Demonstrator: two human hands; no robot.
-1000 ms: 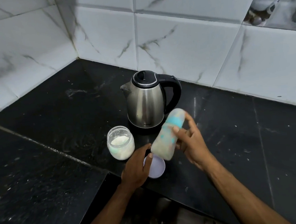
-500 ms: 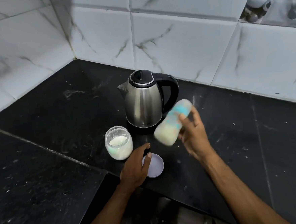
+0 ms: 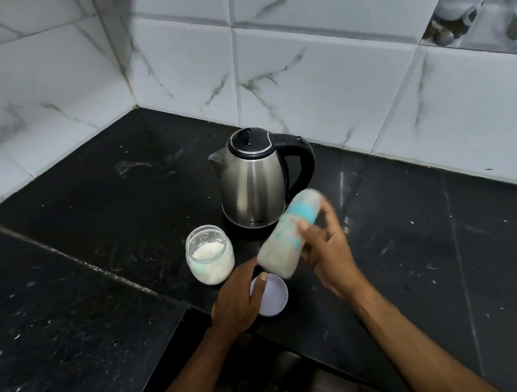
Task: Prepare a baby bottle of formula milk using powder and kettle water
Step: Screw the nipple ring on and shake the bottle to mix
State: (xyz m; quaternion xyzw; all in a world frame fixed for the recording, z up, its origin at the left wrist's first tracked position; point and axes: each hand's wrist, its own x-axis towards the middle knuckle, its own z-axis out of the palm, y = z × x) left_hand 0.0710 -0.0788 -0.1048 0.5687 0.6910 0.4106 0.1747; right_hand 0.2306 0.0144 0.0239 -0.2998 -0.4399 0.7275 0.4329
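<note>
two hands near the counter edge point(image 3: 307, 339): right hand point(image 3: 328, 252) grips tilted bottle point(image 3: 287, 236), left hand point(image 3: 237, 298) relaxed.

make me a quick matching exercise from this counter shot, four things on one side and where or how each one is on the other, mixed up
Things:
1. kettle
2. powder jar
3. baby bottle
4. white lid

States:
A. tilted and blurred, held off the counter in the right hand
B. standing open, with no lid on, white powder inside
C. lying flat on the counter, the left hand resting partly on it
D. upright near the tiled wall, black lid closed, handle to the right

Right pairs: 1-D, 2-B, 3-A, 4-C
</note>
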